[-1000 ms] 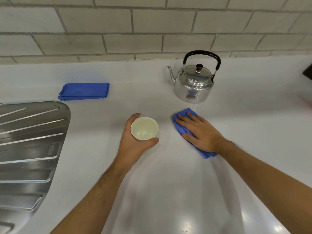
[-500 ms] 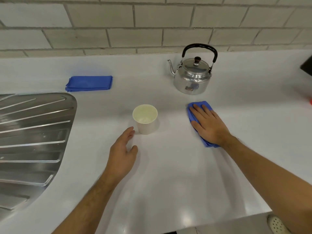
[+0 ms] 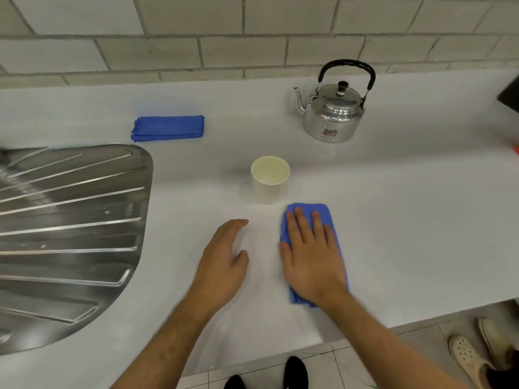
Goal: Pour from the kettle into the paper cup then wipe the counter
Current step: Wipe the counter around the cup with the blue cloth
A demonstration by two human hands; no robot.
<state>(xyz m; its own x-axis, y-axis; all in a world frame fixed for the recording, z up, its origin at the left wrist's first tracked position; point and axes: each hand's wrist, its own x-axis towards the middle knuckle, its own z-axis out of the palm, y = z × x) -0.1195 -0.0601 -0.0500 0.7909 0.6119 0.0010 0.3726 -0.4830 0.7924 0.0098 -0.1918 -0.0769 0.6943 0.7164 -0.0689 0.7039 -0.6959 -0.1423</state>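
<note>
The white table (image 3: 393,220) is carrying everything. The kettle (image 3: 332,113) is standing upright at the rear right, its spout pointing left. I am pressing my right hand (image 3: 311,256) flat on the blue cloth (image 3: 325,217), whose long axis is running front to back. My left hand (image 3: 222,262) is resting released, empty. The paper cup (image 3: 270,179) is standing upright, just behind the cloth.
</note>
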